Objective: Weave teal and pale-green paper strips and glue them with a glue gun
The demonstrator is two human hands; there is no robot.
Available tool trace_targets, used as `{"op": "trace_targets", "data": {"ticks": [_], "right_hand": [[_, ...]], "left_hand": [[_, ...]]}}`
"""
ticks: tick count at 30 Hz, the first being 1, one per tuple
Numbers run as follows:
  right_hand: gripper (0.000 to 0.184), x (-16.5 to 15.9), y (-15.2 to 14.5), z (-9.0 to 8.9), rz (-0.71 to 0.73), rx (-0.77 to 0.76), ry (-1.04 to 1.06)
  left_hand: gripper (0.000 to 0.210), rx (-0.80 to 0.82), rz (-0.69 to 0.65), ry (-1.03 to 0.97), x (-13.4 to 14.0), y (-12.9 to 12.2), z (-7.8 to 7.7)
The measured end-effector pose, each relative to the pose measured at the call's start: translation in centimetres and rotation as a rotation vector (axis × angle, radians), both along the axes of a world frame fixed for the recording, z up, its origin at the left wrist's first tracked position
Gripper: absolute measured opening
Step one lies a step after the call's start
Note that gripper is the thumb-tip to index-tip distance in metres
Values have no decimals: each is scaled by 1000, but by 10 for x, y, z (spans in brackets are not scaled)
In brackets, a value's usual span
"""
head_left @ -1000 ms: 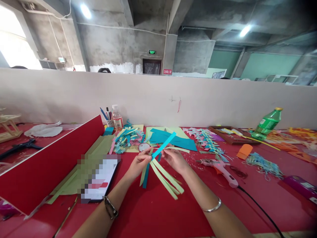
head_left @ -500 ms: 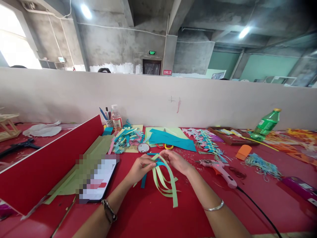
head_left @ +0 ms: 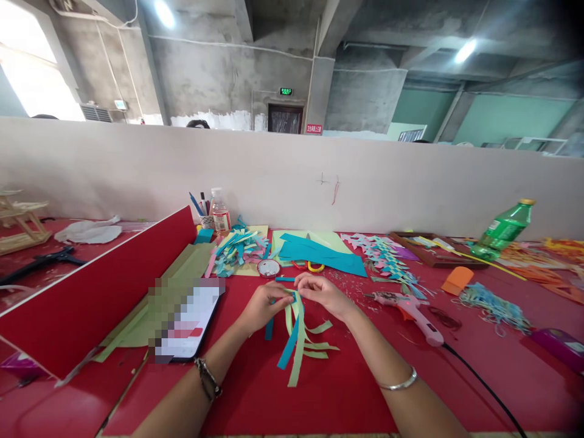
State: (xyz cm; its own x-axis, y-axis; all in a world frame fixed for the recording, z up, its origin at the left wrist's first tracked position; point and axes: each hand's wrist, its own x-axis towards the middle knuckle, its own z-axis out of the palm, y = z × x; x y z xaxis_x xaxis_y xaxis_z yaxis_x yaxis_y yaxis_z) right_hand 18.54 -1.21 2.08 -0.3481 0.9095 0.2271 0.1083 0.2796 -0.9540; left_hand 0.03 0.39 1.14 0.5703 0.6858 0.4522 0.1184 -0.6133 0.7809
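Note:
My left hand [head_left: 268, 307] is closed, its thumb and fingers pinching the upper ends of several paper strips. Pale green strips [head_left: 298, 347] and a blue strip [head_left: 288, 345] hang down from the pinch over the red tabletop. Close by on the right, my right hand [head_left: 323, 293] has its thumb and index finger pressed together at the top of the same strips. A further blue strip [head_left: 269, 328] shows below my left hand, and another lies just beyond the fingertips. The exact join of the strips is hidden by my fingers.
To the right lies a pink glue gun [head_left: 410, 310] with a black cord. A phone [head_left: 194, 322] and a red upright board [head_left: 104, 292] are on the left. Behind are a heap of paper scraps [head_left: 239, 249], blue sheets [head_left: 319, 255], woven strips [head_left: 383, 261] and a green bottle [head_left: 504, 230].
The strips, looped over in an arch before, now hang straighter, with the blue strip pointing down. My right fingers have closed in at their top. The view has shifted slightly.

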Motion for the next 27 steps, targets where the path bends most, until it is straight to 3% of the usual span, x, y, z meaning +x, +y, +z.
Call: {"op": "trace_targets", "data": {"ticks": [10, 19, 27], "right_hand": [[30, -2, 3, -7, -27, 54, -107], [28, -11, 1, -10, -105, 49, -61], [25, -17, -2, -6, -105, 32, -12]], "left_hand": [[22, 14, 113, -32, -1, 6, -9], [21, 144, 161, 128, -2, 4, -8], [21, 185, 182, 140, -2, 5, -12]]}}
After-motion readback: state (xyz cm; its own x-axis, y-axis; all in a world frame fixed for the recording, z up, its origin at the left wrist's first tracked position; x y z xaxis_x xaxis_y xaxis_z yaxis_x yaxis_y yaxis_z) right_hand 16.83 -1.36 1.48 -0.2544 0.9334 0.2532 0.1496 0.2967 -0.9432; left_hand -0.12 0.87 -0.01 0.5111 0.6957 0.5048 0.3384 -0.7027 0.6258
